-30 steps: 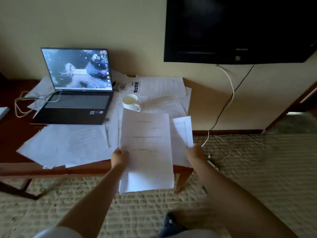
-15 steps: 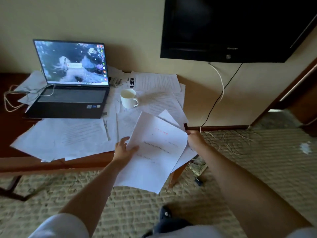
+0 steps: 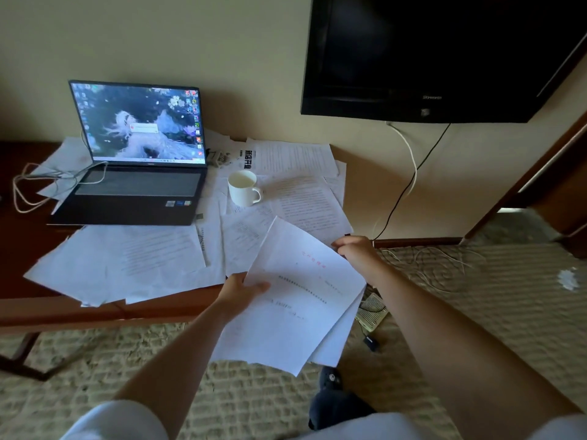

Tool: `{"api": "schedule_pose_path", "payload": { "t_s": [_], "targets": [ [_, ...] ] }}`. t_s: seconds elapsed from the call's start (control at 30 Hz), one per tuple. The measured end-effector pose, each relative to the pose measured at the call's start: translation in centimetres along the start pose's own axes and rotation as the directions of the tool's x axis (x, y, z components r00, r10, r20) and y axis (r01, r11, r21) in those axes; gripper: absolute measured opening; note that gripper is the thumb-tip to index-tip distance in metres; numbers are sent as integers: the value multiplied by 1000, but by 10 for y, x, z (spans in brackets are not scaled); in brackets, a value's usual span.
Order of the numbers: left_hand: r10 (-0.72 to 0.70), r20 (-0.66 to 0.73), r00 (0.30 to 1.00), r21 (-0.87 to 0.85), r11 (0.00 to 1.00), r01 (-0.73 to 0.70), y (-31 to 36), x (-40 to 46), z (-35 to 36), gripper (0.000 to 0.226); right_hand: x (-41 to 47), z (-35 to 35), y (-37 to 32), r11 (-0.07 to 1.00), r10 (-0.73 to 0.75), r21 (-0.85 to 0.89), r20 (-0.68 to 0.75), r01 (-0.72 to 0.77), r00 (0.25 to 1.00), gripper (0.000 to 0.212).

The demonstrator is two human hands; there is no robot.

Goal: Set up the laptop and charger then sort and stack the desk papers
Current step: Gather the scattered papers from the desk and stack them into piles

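Note:
An open laptop [image 3: 136, 173] with a lit screen stands at the back left of the wooden desk [image 3: 95, 312]. A white charger cable [image 3: 35, 185] lies coiled to its left and runs to its side. Loose printed papers [image 3: 127, 258] cover most of the desk. I hold a small stack of sheets [image 3: 295, 300] tilted over the desk's front right corner. My left hand [image 3: 241, 290] grips its left edge, thumb on top. My right hand [image 3: 355, 249] pinches its upper right edge.
A white mug [image 3: 243, 188] stands among the papers right of the laptop. A black TV [image 3: 428, 55] hangs on the wall, cables [image 3: 409, 173] dropping to the carpet. A small box [image 3: 371, 312] and a black plug [image 3: 370, 342] lie on the floor by the desk leg.
The held stack has turned from upright to tilted clockwise. My right hand has brought its separate sheet under the stack, so both hands now hold one bundle.

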State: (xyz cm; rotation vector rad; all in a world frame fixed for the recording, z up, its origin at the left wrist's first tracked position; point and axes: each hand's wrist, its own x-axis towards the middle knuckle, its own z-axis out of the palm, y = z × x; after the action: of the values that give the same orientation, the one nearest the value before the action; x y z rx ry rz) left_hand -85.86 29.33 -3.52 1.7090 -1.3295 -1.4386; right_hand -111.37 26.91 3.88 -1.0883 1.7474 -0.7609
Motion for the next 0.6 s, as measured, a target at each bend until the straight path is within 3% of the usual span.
{"api": "schedule_pose_path", "payload": {
  "t_s": [0.23, 0.4, 0.6],
  "targets": [
    [-35, -10, 999, -107, 994, 34, 12, 24, 10, 17, 21, -12, -4, 987, 50, 148, 35, -54, 998, 27],
    [-84, -68, 994, -224, 972, 66, 30, 49, 19, 20, 59, -29, -7, 973, 53, 228, -41, -43, 998, 25],
    [-123, -5, 992, -198, 973, 120, 57, 80, 35, 16, 103, -40, -20, 948, 102, 297, 64, -116, 993, 21]
  ]
}}
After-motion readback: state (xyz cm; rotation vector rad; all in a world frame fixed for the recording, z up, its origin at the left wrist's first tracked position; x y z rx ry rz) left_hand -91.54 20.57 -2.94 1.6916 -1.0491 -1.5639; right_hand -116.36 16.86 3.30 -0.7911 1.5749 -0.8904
